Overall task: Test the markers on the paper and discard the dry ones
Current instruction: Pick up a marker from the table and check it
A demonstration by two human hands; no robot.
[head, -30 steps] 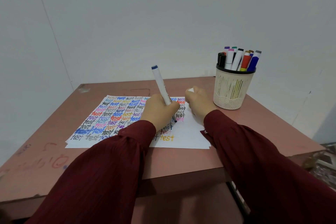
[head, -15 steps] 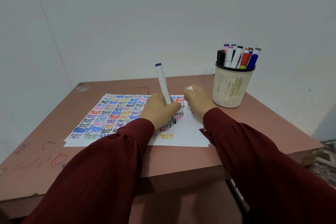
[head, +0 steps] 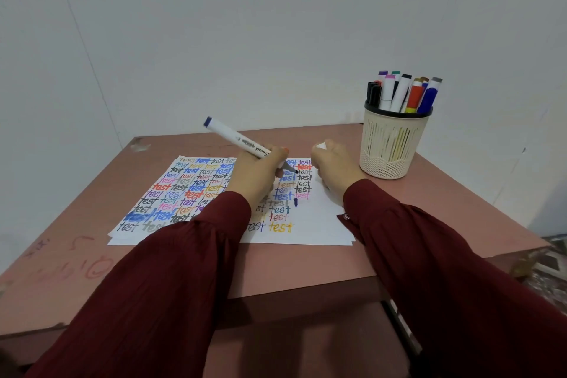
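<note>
Starting at the surface's (head: 291,267) near edge, bare room lay before the paper (head: 319,224). Left hand (head: 260,175) fingers grasped the white, blue-ended marker (head: 236,136), tip over the far "test" rows; right hand (head: 334,166) fingers clenched a white cap (head: 321,146). Far right, the holder (head: 389,144) stood near the edge.

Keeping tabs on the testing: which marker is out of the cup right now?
The white marker with the blue end, gripped in the left hand, tip bare over the paper. The other markers stand capped in the cup.
</note>
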